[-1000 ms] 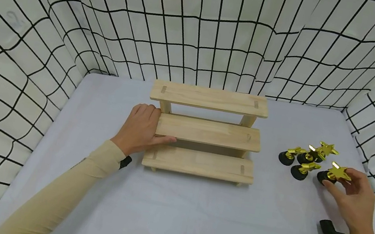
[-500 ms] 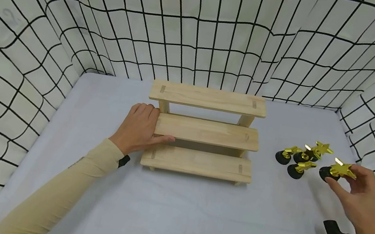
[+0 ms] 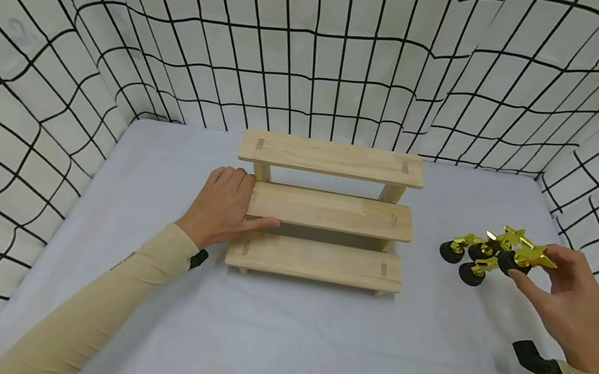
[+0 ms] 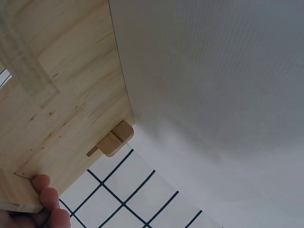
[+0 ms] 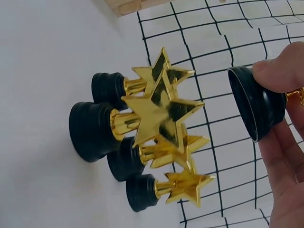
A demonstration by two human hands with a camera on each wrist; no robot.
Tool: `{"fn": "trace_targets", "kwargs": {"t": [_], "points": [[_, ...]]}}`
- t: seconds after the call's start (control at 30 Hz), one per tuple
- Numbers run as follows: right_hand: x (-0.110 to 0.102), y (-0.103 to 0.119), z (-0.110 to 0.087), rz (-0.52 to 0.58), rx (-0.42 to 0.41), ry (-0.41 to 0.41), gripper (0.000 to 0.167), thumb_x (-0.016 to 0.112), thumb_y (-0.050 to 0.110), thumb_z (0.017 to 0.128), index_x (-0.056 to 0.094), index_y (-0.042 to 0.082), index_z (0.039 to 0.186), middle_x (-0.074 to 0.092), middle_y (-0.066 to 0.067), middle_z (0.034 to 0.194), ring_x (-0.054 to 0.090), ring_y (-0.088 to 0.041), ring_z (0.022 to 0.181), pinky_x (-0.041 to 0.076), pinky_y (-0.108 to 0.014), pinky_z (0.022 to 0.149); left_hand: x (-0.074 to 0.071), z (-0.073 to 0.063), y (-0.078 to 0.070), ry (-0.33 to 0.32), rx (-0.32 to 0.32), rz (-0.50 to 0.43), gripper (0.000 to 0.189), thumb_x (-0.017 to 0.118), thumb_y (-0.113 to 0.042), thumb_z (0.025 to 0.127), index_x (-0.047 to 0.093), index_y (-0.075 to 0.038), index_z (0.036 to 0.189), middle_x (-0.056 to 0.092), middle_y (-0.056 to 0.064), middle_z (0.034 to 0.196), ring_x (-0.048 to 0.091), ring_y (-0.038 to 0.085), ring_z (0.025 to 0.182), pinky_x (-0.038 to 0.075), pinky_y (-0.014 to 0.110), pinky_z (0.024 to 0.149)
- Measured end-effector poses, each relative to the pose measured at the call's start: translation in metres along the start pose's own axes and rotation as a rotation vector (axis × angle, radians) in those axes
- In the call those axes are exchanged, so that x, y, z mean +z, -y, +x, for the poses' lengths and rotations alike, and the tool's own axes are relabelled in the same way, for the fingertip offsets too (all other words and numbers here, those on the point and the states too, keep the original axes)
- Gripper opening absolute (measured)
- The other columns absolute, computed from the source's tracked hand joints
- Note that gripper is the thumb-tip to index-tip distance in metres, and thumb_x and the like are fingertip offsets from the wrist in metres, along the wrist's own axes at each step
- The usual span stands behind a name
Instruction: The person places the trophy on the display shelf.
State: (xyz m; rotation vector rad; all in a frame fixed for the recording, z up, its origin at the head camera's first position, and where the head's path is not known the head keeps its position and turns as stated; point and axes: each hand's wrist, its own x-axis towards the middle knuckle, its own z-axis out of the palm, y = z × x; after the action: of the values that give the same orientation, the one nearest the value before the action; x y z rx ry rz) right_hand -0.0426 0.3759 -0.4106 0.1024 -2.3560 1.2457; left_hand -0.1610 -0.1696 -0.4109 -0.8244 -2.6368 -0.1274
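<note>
during the last second, the right hand (image 3: 572, 302) has moved a little forward and to the left, and the gold star trophy (image 3: 534, 255) that it holds has gone up with it. in the head view this trophy now partly covers some of the four other trophies (image 5: 161, 111), which stand close together on the surface (image 3: 275, 340). the right wrist view shows its black base (image 5: 256, 102) in the air, apart from the group, with the hollow underside visible. for the work in hand, i judge that the picking up is done and the trophy is being carried, but it is not yet near the wooden shelf (image 3: 334, 156). the right grip is closed only as far as the base allows: the thumb (image 5: 273, 71) presses on one side of it and the fingers support the other, while the star is mostly hidden behind the hand in this close view. the left hand (image 3: 222, 207) did not change its place; it grips the left end of the middle board (image 3: 331, 211), thumb along the front, with fingertips (image 4: 49, 198) curled around the end. this hold probably keeps the shelf steady.
</note>
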Motion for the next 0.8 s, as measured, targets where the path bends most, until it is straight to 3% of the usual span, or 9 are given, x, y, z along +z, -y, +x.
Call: {"fn": "trace_targets", "kwargs": {"t": [0.23,0.47,0.8], "points": [[0.007,0.009,0.010,0.008,0.000,0.037,0.070,0.076,-0.031,0.068,0.054,-0.003,0.129,0.055,0.015,0.119,0.059,0.003,0.111,0.042,-0.001,0.101,-0.001,0.000,0.000,0.008,-0.001,0.000,0.079,0.078,-0.071,0.074,0.057,0.001,0.097,0.055,0.014,0.084,0.054,0.034,0.083,0.044,0.047,0.090],[0.019,0.019,0.019,0.042,-0.045,0.070,0.072,0.074,-0.035,0.065,0.055,-0.006,0.128,0.056,0.016,0.119,0.060,0.004,0.113,0.043,-0.003,0.102,0.000,0.000,0.000,0.003,-0.002,-0.001,0.080,0.078,-0.072,0.073,0.057,0.001,0.098,0.055,0.014,0.084,0.055,0.033,0.084,0.045,0.047,0.091],[0.045,0.040,0.027,0.204,-0.155,0.169,0.065,0.074,-0.033,0.067,0.051,-0.014,0.124,0.059,0.009,0.117,0.064,0.000,0.106,0.049,-0.007,0.095,0.003,-0.001,0.000,-0.007,0.002,-0.004,0.080,0.080,-0.070,0.073,0.056,0.002,0.099,0.057,0.017,0.089,0.056,0.035,0.089,0.044,0.048,0.093]]}}
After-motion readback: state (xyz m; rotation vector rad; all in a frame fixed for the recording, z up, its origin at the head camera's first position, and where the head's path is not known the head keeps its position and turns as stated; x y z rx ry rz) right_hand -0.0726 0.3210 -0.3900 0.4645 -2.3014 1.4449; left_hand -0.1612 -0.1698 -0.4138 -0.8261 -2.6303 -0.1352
